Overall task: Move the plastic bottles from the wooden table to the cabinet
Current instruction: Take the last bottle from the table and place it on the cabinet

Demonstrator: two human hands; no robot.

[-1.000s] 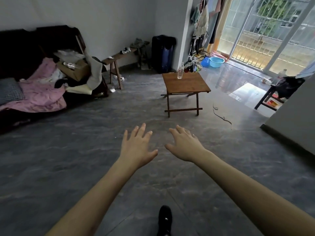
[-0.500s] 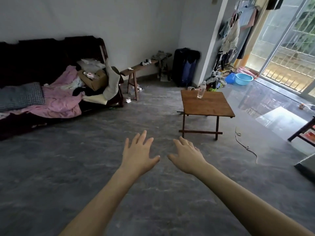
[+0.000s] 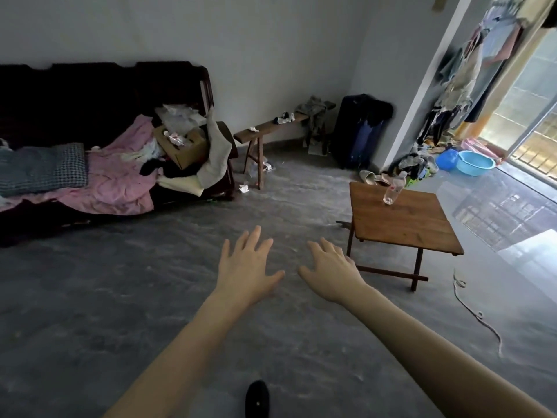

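One clear plastic bottle (image 3: pixel 393 188) stands upright near the far edge of a small wooden folding table (image 3: pixel 398 226) at the right of the room. My left hand (image 3: pixel 245 267) and my right hand (image 3: pixel 330 271) are stretched out in front of me over the grey floor, palms down, fingers spread, holding nothing. My right hand is just left of the table's near corner, well short of the bottle. No cabinet is in view.
A dark sofa (image 3: pixel 90 122) piled with a pink blanket and a cardboard box fills the left. A wooden bench (image 3: pixel 271 128) and a dark suitcase (image 3: pixel 358 131) stand along the far wall. A blue basin (image 3: pixel 474 162) sits by the balcony door, a cord (image 3: pixel 473 312) lies on the floor.
I have walked closer to the table while the view swung left, so the table and bottle now sit larger and further right. Both hands stay spread and empty.
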